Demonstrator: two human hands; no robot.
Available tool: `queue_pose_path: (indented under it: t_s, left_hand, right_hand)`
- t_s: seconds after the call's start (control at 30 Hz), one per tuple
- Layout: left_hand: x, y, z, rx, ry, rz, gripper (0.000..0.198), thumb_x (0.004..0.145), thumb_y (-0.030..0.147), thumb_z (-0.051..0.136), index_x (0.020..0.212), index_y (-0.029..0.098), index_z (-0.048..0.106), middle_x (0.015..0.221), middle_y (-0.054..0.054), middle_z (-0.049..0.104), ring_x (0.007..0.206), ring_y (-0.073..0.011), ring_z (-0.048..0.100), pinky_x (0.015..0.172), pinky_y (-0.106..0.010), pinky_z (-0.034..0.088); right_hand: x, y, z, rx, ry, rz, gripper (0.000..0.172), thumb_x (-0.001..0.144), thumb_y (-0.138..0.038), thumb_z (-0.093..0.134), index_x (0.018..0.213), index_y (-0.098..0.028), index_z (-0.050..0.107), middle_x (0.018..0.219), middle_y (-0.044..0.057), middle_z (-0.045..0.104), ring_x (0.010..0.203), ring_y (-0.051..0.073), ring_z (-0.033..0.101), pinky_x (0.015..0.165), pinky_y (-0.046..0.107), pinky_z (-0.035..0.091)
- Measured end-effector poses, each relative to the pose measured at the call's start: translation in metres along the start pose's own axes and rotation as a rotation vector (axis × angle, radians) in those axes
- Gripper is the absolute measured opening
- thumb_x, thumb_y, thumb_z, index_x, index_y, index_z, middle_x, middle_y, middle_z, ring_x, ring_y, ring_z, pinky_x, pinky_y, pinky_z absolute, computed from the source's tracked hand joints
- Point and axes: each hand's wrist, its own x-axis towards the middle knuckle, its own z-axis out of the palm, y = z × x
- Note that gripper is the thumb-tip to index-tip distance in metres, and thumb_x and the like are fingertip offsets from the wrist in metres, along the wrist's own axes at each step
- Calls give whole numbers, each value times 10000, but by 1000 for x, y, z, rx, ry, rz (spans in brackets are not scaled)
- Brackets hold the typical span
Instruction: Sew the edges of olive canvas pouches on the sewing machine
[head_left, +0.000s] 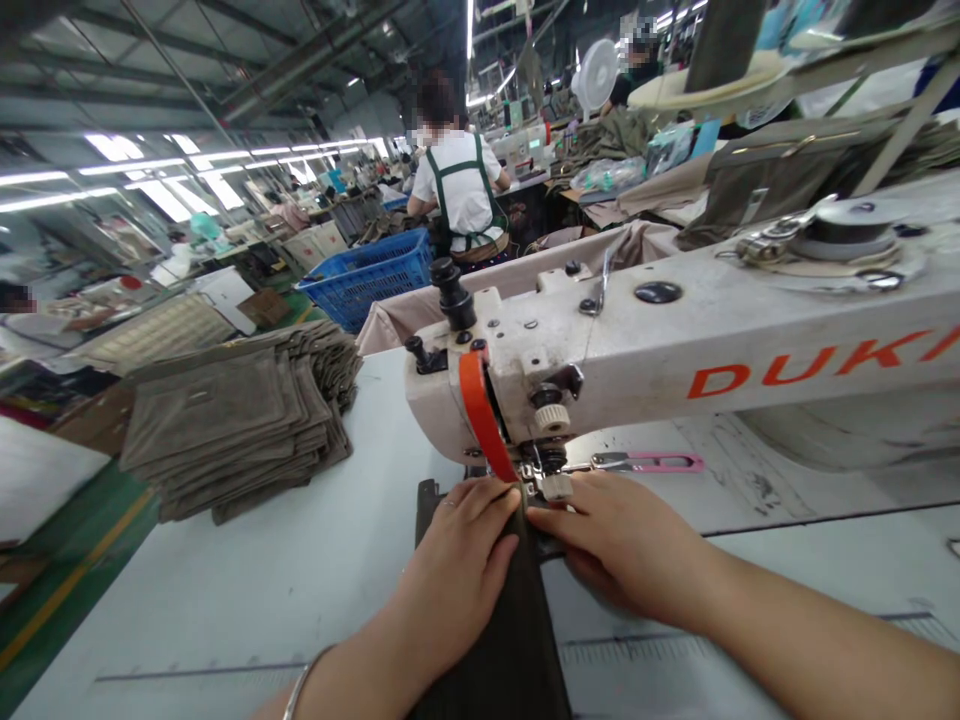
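Observation:
A strip of dark fabric (502,650) runs from the near edge of the table up to the presser foot (534,485) of a white sewing machine (645,340). My left hand (465,560) lies over the fabric left of the foot, fingers bent and closed on it, fingertips close to the needle area. Just right of the foot, my right hand (622,530) grips the fabric's edge, index finger pointing toward the needle; its lower fingers are partly hidden. An orange guard (484,415) hangs in front of the needle, which I cannot make out.
Stacked olive-brown fabric pieces (240,410) sit on the table's left. Pink-handled thread snips (660,461) lie behind my right hand, under the machine arm. Beyond the table are a blue plastic basket (367,280) and a person in a white shirt (459,180), facing away.

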Motion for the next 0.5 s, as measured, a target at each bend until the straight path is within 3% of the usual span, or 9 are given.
queue_pose_path:
  t_s: [0.3,0.5]
  left_hand:
    - [1,1,8,60,52,42,339,907,139,510,1241,181,542,1317,-105,574,1239,-274,506,1053,-498,435]
    - [8,-8,7,48,54,56,358,920,139,483,1274,182,518,1306,-98,582,1250,-252,500,1065,-468,416]
  right_hand:
    - [-1,-2,1,-36,11,46,379,816,-138,544,1178,-202,633,1019,100,636,911,263,580,803,431,491]
    - [0,-2,4,-32,0,80,395,820,-118,512,1190,-196,627,1044,99,640,971,260,580,837,416,482]
